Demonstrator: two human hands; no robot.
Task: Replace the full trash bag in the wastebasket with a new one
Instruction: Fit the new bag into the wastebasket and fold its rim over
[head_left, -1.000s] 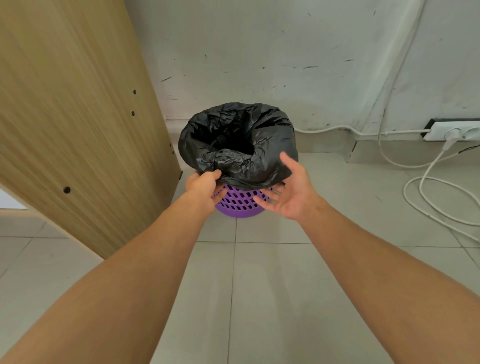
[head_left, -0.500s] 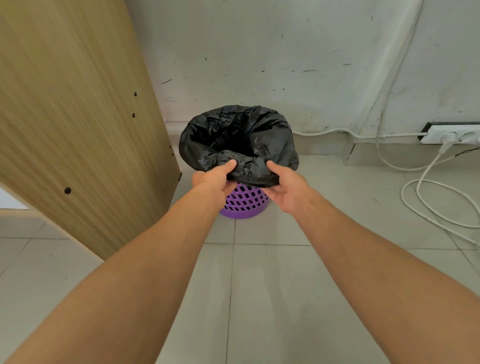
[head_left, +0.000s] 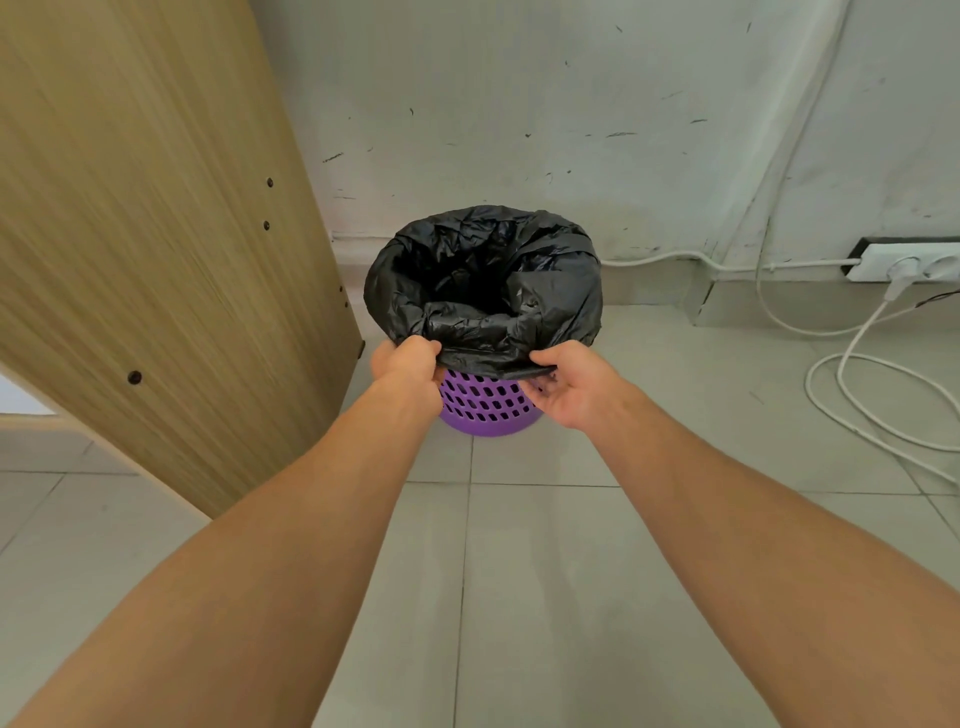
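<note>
Where a second ago only the left hand (head_left: 408, 364) pinched the black trash bag (head_left: 483, 291), both grips are now clamped on its folded-over near hem, the right hand (head_left: 569, 384) having closed from open. The bag still lines the purple wastebasket (head_left: 488, 402) on the floor; peeling it off looks imminent.

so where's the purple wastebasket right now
In the head view the purple wastebasket stands on the tiled floor near the wall, just right of the wooden panel, lined with the black trash bag.
</note>
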